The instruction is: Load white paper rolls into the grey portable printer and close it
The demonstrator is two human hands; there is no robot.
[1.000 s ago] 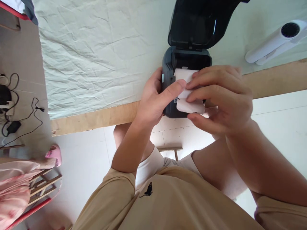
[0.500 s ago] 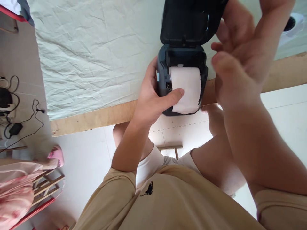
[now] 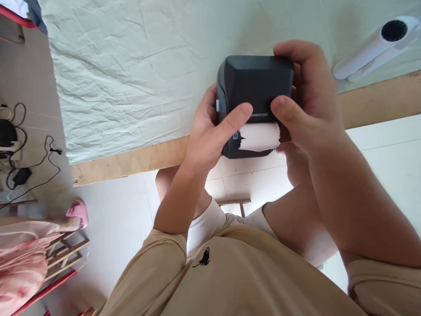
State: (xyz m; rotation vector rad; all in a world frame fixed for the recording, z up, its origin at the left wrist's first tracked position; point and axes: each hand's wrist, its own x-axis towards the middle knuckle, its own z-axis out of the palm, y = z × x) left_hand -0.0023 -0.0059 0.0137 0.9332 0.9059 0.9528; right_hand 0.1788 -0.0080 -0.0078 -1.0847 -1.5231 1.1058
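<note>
A dark label printer [image 3: 258, 83] with its lid down is held over the near edge of the table. White paper [image 3: 259, 137] sticks out from under the lid's front edge and lies over the front of the body. My left hand [image 3: 210, 127] is closed around the printer's left side, its thumb on top of the lid. Wrapped round the right side is my right hand [image 3: 309, 92], with the thumb on the lid near the lettering. The fingertips under the printer are hidden.
Over the table lies a pale green cloth [image 3: 131, 79], with a bare wooden edge [image 3: 138, 156] in front. A white cylindrical device [image 3: 371, 50] with a black round end rests at the right. Cables [image 3: 33, 162], a pink slipper [image 3: 79, 213] and a wooden stool [image 3: 66, 259] are at the left.
The printer's lid has come down from upright and now covers the roll space. My right hand has moved left and downward onto the lid. My left hand stays on the printer.
</note>
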